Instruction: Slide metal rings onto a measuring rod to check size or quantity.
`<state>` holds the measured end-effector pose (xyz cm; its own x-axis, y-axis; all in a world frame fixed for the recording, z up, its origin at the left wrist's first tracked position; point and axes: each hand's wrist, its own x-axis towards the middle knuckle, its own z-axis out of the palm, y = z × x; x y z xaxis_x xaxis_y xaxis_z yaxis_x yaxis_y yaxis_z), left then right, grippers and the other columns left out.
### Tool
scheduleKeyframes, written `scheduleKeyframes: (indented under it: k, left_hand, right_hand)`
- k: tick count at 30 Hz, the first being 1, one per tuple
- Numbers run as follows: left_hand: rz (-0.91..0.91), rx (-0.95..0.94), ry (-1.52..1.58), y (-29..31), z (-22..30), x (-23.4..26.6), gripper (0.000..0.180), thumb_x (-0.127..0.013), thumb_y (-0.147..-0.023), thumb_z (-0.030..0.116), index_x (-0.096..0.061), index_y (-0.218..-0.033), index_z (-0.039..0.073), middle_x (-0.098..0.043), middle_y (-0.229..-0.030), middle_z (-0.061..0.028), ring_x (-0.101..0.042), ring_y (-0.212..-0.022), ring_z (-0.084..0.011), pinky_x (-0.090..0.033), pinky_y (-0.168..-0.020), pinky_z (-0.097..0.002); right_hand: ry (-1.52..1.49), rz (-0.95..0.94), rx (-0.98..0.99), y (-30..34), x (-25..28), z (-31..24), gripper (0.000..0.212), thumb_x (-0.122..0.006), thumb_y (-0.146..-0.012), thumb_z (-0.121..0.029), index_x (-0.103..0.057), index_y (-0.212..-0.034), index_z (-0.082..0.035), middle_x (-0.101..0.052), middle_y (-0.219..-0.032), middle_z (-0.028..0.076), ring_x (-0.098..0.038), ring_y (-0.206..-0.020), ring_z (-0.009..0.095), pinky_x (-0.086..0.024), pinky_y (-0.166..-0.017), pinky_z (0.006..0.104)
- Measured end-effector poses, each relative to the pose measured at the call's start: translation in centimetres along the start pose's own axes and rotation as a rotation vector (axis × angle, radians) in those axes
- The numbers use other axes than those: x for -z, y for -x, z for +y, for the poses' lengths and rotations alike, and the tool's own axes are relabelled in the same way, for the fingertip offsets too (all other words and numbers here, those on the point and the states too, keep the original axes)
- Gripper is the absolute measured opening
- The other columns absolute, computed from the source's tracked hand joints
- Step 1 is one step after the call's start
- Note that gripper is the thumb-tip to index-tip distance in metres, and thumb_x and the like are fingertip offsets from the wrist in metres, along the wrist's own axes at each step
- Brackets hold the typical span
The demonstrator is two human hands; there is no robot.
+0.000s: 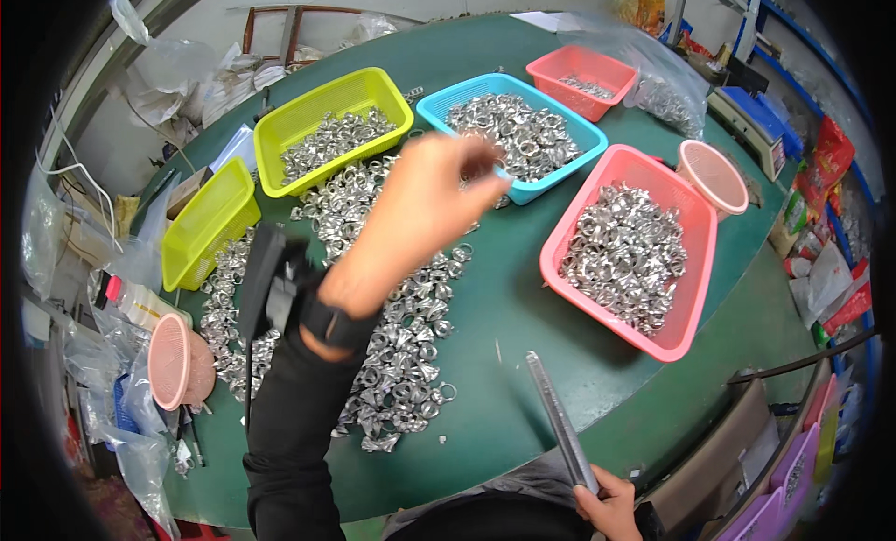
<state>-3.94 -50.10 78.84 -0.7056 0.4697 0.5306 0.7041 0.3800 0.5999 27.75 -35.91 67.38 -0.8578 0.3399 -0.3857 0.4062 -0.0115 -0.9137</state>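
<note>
My left hand (434, 186) is over the near left edge of a blue basket (569, 188) of shiny metal ring pieces (527, 135). Its fingers are curled, with a gap between thumb and forefinger, and I see nothing held there; motion blurs them a little. Low in the view, my right hand (609, 505) grips the lower end of a long, narrow metal file (558, 420), which points up and slightly left over the table's near edge. Beneath my left forearm, a large heap of loose ring pieces (397, 364) spreads over the green table (495, 289).
A pink basket (705, 261) of ring pieces stands at the right, beside a round pink basket (714, 177). Yellow-green baskets (397, 88) stand at the left. Farther back are a small pink basket (551, 67), a bag of metal pieces (667, 98) and a blue scale (751, 121).
</note>
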Motion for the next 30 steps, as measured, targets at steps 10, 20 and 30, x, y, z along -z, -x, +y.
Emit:
scheduleKeyframes:
  k: [10,20,30]
  left_hand:
    - [-0.331,-0.009,-0.306,13.4,-3.2,-0.6,0.016,-0.063,-0.061,0.013,-0.057,-0.071,0.003,-0.050,-0.071,-0.0084,-0.049,-0.068,-0.0251,-0.039,-0.061,-0.0321]
    - [-0.259,0.905,0.990,15.8,-1.0,1.2,0.010,-0.055,-0.072,-0.001,-0.050,-0.081,-0.003,-0.056,-0.082,-0.0122,-0.056,-0.068,-0.0150,-0.048,-0.061,-0.0242]
    - [-0.346,0.765,0.978,16.9,-1.1,1.6,0.029,-0.061,-0.070,0.004,-0.053,-0.097,-0.002,-0.051,-0.076,-0.0007,-0.049,-0.067,-0.0045,-0.040,-0.058,-0.0158]
  right_hand:
    - [-0.036,-0.162,-0.060,-1.8,0.6,-0.1,0.028,-0.053,-0.073,-0.002,-0.048,-0.099,0.007,-0.045,-0.052,0.000,-0.041,-0.042,0.005,-0.032,-0.038,0.0175]
    - [0.366,-0.236,0.196,-2.0,-0.9,-3.0,0.024,-0.062,-0.065,-0.007,-0.055,-0.085,0.003,-0.046,-0.052,-0.001,-0.040,-0.044,0.004,-0.033,-0.041,0.0177]
    - [0.505,-0.250,0.415,-2.1,-1.4,-3.5,0.022,-0.064,-0.061,-0.007,-0.056,-0.080,0.001,-0.046,-0.050,0.006,-0.044,-0.041,0.009,-0.036,-0.041,0.0210]
